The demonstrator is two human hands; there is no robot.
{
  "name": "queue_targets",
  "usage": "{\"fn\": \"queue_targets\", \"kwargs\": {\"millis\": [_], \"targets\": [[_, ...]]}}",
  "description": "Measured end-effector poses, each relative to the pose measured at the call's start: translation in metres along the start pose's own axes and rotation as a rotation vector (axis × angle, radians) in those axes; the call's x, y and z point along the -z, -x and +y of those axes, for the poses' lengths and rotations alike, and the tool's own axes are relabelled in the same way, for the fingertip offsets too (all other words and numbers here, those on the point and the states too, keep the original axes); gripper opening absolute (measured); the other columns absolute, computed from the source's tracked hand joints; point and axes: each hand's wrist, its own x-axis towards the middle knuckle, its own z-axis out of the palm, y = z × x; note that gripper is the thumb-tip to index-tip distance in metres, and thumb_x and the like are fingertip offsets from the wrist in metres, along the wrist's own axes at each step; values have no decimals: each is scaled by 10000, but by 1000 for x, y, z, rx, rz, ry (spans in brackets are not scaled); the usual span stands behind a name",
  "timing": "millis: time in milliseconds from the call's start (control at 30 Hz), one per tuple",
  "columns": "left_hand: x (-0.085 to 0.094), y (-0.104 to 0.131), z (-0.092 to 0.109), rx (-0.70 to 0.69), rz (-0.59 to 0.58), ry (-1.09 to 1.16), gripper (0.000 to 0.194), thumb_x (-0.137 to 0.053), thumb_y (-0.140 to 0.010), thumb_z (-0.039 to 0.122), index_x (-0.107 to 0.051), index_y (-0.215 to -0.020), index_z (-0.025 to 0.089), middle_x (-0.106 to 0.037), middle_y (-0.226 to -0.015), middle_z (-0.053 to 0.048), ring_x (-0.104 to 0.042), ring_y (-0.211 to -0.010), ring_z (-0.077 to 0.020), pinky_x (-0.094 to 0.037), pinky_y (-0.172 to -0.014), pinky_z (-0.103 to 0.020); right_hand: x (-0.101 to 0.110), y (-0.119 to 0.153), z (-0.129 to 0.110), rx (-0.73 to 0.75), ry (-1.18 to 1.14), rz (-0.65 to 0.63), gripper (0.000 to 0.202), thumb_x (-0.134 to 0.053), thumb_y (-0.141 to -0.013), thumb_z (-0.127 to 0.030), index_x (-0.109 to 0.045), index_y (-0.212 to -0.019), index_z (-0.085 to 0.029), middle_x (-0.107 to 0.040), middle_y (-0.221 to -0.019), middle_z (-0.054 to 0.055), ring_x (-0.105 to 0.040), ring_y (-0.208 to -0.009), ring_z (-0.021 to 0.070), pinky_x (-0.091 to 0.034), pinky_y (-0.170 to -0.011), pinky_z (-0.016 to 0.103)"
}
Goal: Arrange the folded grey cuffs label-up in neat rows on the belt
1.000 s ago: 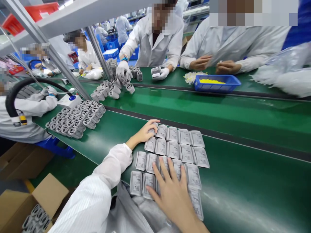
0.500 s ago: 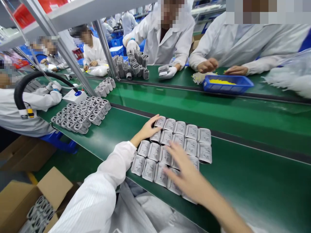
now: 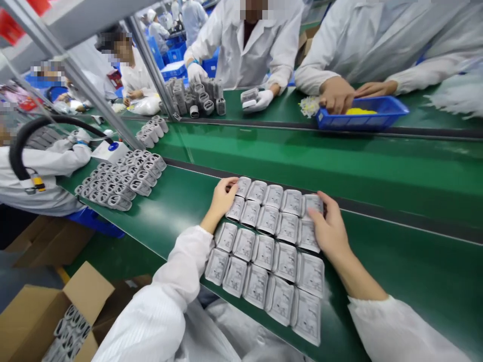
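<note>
Several grey moulded casings (image 3: 263, 251) lie flat in rows on the green bench in front of me, their printed-looking upper faces showing. My left hand (image 3: 223, 198) is bent against the left end of the far row, fingertips on the end casing (image 3: 243, 187). At the opposite end, my right hand (image 3: 332, 223) has its thumb and fingers about the right-hand casing (image 3: 311, 205). Between them the two far rows sit squeezed side by side. A narrow gap parts these from the two nearer rows, which neither hand touches.
More grey casings (image 3: 123, 181) stand on end further left, beside a white box with a black hose (image 3: 17, 146). An open carton (image 3: 33, 317) holds more at lower left. Across the green channel, co-workers handle casings and a blue tray (image 3: 362, 118) of yellow pieces. Metal posts rise at left.
My right hand has moved from above the nearer rows to the far row's right end and closed there. My left hand stays at the left end. A co-worker's hand has reached into the blue tray.
</note>
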Motion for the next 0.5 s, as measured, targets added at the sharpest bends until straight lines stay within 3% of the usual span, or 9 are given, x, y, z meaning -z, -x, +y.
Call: {"fn": "queue_targets", "kwargs": {"millis": [100,167,233,333,500], "targets": [[14,1,1,-30,5,-250,269,-663,-1035,326,-822,-1227,222,-802,-1140,-100,-711,-1093,-261,-567,-1076,-447,6,-9,7,92,59,93,676,-603,-974,-683,-629,-1483,-239,-704,-1451,170,-704,-1299,348,-582,-1173,603],[24,1,1,-38,-76,-424,260,-651,-1062,389,-856,-1133,244,-810,-1081,-89,-696,-1080,-280,-537,-1089,-474,13,-15,7,126,187,122,566,-573,-986,-631,-722,-1346,-221,-726,-1254,156,-714,-1136,328,-608,-1091,575],[30,2,2,-45,-163,-489,308,-616,-1090,433,-871,-1076,260,-831,-1076,-77,-701,-1072,-279,-528,-1080,-471,18,-18,3,128,287,67,536,-542,-977,-598,-772,-1270,-213,-703,-1105,132,-695,-1028,316,-601,-1063,577],[32,4,5,-56,-220,-456,348,-572,-1110,441,-877,-1112,273,-869,-1159,-67,-741,-1083,-269,-542,-1068,-455,23,-14,-7,111,301,-1,609,-531,-946,-597,-778,-1342,-205,-683,-1091,128,-693,-1010,321,-593,-1063,602],[30,9,10,-19,-287,-410,390,-547,-1091,391,-845,-1319,286,-878,-1266,-61,-799,-1154,-277,-588,-1076,-456,28,-6,-6,154,241,56,709,-643,-897,-658,-785,-1448,-235,-709,-1154,167,-740,-967,358,-661,-935,592]]}}
